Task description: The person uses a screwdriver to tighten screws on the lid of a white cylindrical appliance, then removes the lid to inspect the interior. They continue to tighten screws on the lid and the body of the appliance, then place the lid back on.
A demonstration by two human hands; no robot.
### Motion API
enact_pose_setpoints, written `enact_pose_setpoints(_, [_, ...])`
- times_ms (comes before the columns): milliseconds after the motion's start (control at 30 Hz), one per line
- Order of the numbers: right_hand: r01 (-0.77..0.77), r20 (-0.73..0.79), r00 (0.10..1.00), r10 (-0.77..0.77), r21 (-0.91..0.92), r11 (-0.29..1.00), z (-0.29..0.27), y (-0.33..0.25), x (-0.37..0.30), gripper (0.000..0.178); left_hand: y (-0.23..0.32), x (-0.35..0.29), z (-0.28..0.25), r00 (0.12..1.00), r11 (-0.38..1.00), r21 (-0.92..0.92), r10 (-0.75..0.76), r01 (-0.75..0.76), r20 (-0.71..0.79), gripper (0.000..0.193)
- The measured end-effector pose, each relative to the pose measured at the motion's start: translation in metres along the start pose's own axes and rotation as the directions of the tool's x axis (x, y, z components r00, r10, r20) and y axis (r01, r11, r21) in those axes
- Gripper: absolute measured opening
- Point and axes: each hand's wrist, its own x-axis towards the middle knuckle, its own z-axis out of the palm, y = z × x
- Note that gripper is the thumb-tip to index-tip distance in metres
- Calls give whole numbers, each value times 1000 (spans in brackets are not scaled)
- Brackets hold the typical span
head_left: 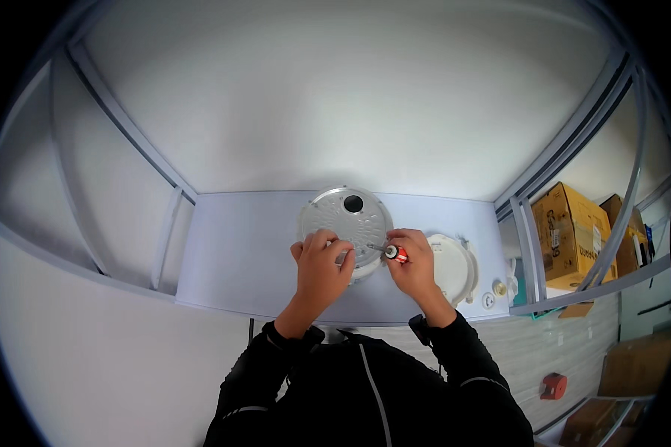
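Note:
A round silver metal plate [324,216] with a dark round hole lies on the white table in front of me, on a slightly wider pale base. My right hand [414,261] is wrapped round the red and black handle of a screwdriver [397,254], whose metal shaft slants left onto the plate's near right part. Over the plate's near left edge, my left hand [322,261] has its fingers bent and drawn together. Whatever lies between those fingertips is hidden or too small to make out.
Right of my right hand lies a round white cover [449,268]. Two small round pieces, one yellowish [499,288] and one white [488,300], sit near the table's [238,253] right end. Metal frame posts flank the table; cardboard boxes [572,235] stand beyond the right one.

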Motion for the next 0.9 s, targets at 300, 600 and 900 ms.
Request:
enact_pose_setpoints(300, [-69, -25, 997, 69, -29, 997, -17, -2, -5, 21, 1, 14, 8, 978, 1000, -19, -7, 11, 208, 10])
enact_pose_setpoints(600, [-416, 104, 910, 402, 219, 883, -27, -13, -7, 48, 6, 19, 8, 986, 994, -111, 22, -3, 167, 3])
enact_pose_setpoints(900, [-436, 182, 899, 399, 468, 769, -33, -21, -12, 60, 0, 8, -18, 972, 970, -208, 162, -125, 170, 6])
